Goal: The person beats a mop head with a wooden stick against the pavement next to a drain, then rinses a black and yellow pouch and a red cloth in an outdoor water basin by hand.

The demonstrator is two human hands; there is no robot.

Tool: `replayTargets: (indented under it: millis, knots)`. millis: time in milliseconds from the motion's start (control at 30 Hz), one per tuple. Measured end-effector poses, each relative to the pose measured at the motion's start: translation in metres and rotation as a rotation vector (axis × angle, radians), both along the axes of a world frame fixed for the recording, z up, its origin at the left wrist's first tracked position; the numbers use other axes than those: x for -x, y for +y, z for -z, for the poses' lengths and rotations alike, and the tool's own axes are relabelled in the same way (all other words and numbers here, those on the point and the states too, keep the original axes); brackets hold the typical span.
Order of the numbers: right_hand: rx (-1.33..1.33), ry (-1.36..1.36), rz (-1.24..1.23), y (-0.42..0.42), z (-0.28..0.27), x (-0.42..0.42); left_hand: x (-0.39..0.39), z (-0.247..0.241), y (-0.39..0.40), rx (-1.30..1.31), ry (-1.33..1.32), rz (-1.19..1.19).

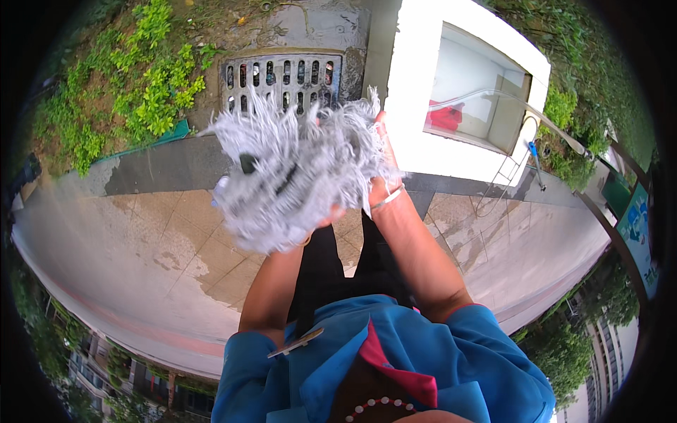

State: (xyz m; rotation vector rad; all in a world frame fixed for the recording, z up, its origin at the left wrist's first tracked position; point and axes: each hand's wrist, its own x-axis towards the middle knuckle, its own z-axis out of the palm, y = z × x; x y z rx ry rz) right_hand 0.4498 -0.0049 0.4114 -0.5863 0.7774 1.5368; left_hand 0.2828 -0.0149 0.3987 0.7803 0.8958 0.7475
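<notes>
A shaggy grey-white string mop head (312, 158) is held up in front of me in both hands. Its strands are blurred and fan outward, with a small dark patch showing at its left. The mop covers most of my left hand (329, 215); only some fingers show along its lower edge. My right hand (385, 153) grips the right side, thumb upward, partly buried in the strands. Behind the mop head, a slotted metal drain grate (280, 66) is set in the wet ground.
To the right stands a white basin (415, 106) with a red cloth (445, 116) inside. A clear hose (555, 127) hangs across its rim, near a blue-handled fitting (533, 149). Green shrubs (143, 100) grow at left, and wet paving (158, 227) surrounds my feet.
</notes>
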Motion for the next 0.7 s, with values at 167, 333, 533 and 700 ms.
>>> replayTargets:
  millis: [167, 333, 533, 700]
  knots:
    - [-0.042, -0.007, -0.019, 0.007, -0.023, -0.025, -0.005, -0.059, 0.014, 0.493, -0.413, -0.060]
    - [-0.091, -0.191, 0.040, 0.010, -0.027, -0.019, -0.040, -0.065, 0.019, 0.573, -0.613, -0.158]
    - [-0.295, -0.866, -0.371, 0.037, -0.042, -0.027, -0.020, -0.060, 0.025, 0.699, -0.295, -0.018]
    - [-0.280, -1.857, -1.026, 0.061, -0.006, -0.018, -0.033, -0.017, 0.043, 0.502, 0.164, 0.167]
